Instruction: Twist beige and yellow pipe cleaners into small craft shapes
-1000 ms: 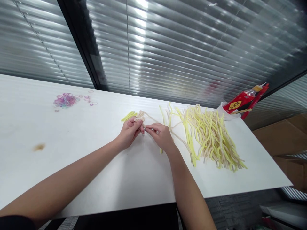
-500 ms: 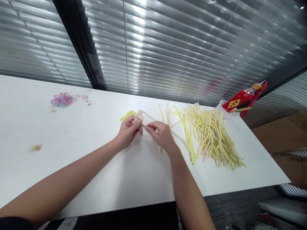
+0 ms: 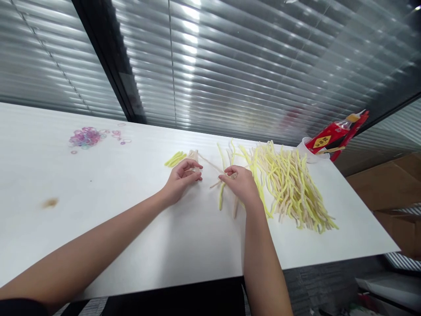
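My right hand (image 3: 241, 182) pinches a beige yarn strand (image 3: 212, 163) between thumb and fingertips. The strand runs up and left toward a small group of beige pieces (image 3: 193, 154), and a short end sticks out below the fingertips. My left hand (image 3: 184, 180) is half curled beside those pieces, its thumb and index finger apart with nothing visible between them. Short yellow pieces (image 3: 175, 159) lie just behind the left hand. Several loose yellow strands (image 3: 220, 199) lie beside and under the right hand.
A large pile of yellow and beige strands (image 3: 291, 188) spreads over the right of the white table (image 3: 131, 245). Small coloured rubber bands (image 3: 86, 137) lie at the back left. A white cup (image 3: 311, 154) holding red packaging (image 3: 329, 137) stands at the back right, before the blinds.
My right hand has moved right with the beige strand. The left hand has let go of the strand and its fingers have parted, staying nearly in place.
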`<action>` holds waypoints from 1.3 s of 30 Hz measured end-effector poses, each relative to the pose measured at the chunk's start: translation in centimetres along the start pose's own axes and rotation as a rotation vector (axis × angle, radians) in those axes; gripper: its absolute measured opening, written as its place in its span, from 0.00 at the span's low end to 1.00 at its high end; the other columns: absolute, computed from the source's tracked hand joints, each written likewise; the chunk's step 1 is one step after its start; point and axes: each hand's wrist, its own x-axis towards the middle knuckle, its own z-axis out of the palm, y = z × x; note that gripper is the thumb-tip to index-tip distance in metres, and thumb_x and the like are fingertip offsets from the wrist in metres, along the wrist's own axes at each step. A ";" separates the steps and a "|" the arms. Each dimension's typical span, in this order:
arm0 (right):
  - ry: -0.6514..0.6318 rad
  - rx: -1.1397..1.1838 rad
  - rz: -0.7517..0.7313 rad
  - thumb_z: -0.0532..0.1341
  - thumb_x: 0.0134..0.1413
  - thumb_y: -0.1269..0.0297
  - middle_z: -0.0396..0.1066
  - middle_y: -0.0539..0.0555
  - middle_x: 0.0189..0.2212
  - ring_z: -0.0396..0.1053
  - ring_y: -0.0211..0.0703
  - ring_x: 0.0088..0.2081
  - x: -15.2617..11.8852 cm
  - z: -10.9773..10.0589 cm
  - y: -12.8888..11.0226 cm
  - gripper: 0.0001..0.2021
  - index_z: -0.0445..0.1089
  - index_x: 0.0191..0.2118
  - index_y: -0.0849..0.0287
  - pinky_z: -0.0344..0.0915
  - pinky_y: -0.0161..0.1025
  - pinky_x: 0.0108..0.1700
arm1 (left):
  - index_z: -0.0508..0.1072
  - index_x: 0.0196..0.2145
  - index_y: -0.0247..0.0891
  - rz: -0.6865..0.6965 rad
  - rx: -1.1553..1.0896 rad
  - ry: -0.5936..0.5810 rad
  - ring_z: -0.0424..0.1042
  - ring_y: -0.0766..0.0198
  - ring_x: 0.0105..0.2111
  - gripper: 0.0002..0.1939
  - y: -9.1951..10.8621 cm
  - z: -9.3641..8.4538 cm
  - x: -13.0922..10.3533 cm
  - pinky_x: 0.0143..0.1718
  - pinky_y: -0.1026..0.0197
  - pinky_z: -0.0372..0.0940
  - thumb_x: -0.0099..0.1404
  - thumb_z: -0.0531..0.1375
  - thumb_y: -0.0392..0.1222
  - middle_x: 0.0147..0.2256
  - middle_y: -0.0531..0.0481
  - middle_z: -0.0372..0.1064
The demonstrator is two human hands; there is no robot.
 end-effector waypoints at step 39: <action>-0.613 0.806 0.044 0.64 0.44 0.61 0.71 0.47 0.22 0.51 0.30 0.18 -0.7 -0.9 -2.0 0.10 0.67 0.33 0.56 0.45 0.31 0.21 | 0.77 0.33 0.35 -0.055 -0.151 0.089 0.67 0.70 0.23 0.12 0.0 0.1 0.4 0.29 0.64 0.63 0.56 0.66 0.47 0.27 0.52 0.68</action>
